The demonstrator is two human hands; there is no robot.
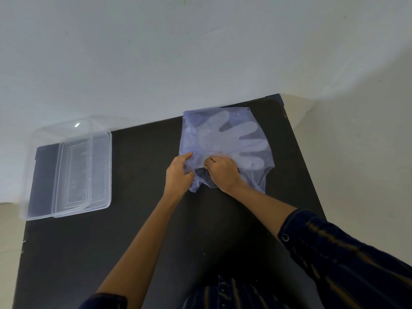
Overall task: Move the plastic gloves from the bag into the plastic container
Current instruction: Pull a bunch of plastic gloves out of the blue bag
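Note:
A thin bluish plastic bag (pixel 191 134) lies flat at the far right of the black table (pixel 156 230). Through it I see the pale outline of the plastic gloves (pixel 236 139), fingers pointing right. My left hand (pixel 178 175) pinches the bag's near left edge at its opening. My right hand (pixel 223 172) is beside it, fingers closed on the plastic at the bag's mouth; whether they grip the gloves or only the bag I cannot tell. The clear plastic container (pixel 104 170) stands open at the far left of the table.
A clear lid (pixel 40 139) leans over the container's left side, past the table's edge. The table stands against a white wall (pixel 156 52). Its right edge runs close behind the bag. My dark striped sleeves fill the lower right.

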